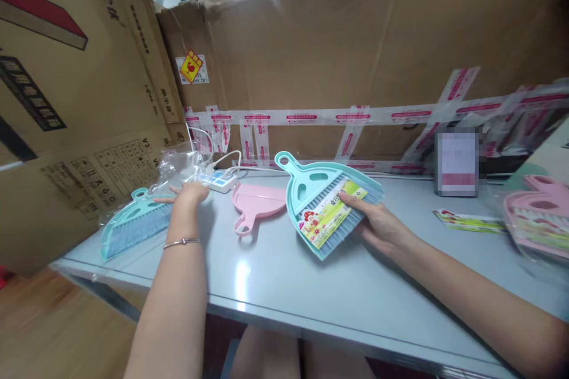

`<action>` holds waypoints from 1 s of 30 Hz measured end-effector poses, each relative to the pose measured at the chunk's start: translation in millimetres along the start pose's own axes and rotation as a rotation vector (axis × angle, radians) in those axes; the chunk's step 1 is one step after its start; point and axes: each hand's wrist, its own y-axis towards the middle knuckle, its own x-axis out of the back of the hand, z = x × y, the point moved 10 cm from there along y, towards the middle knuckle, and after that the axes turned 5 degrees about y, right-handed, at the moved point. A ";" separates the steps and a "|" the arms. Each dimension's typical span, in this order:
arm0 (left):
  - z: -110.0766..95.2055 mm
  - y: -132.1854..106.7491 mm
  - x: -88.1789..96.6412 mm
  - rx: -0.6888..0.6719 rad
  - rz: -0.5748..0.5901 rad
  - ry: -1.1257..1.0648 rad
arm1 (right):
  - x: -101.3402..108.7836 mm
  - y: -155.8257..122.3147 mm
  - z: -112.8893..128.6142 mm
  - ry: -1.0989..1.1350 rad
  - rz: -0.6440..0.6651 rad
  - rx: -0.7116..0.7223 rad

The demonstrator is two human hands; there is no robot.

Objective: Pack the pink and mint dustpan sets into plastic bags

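My right hand (377,228) grips a light-blue dustpan and brush set (306,180) above the table, thumb on its printed card (331,213). The brush lies inside the pan, blue bristles toward the lower right. My left hand (184,192) reaches to the left, fingers stretched out, beside a clear plastic bag (182,163) and over the edge of another light-blue brush set (137,222). Whether it touches either one, I cannot tell. Between my hands a pink dustpan (260,198) lies on the table.
A white power strip (217,180) with cables stands behind my left hand. Cardboard walls (311,59) enclose the back and left. To the right are a phone-like device (457,163), printed cards (469,221) and a bagged pink brush set (540,213). The grey table's front edge (311,331) runs before my legs.
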 end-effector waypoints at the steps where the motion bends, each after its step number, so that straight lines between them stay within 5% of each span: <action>1: -1.4 -5.7 6.8 0.050 -0.047 0.025 | -0.8 -0.5 0.9 -0.002 0.007 0.004; 3: -20.1 -23.3 27.6 0.047 -0.201 0.031 | -2.4 -1.8 2.3 0.001 0.019 0.005; 6: -87.0 -64.7 55.6 -0.289 -0.460 0.035 | -5.0 -4.7 2.8 0.007 0.031 -0.014; 8: -128.8 -89.7 49.9 -0.522 -0.443 0.067 | -7.6 -7.2 3.5 0.007 0.040 -0.026; 11: -161.9 -112.1 34.0 -0.704 -0.375 0.118 | -9.6 -9.9 5.1 -0.003 0.041 -0.034; 20: -164.9 -116.1 32.0 -0.764 -0.299 -0.037 | -0.8 -2.6 -3.4 -0.027 0.002 -0.064; 30: -205.8 -166.3 13.2 -1.118 -0.256 -0.160 | -4.1 -4.1 -6.2 0.013 0.004 -0.102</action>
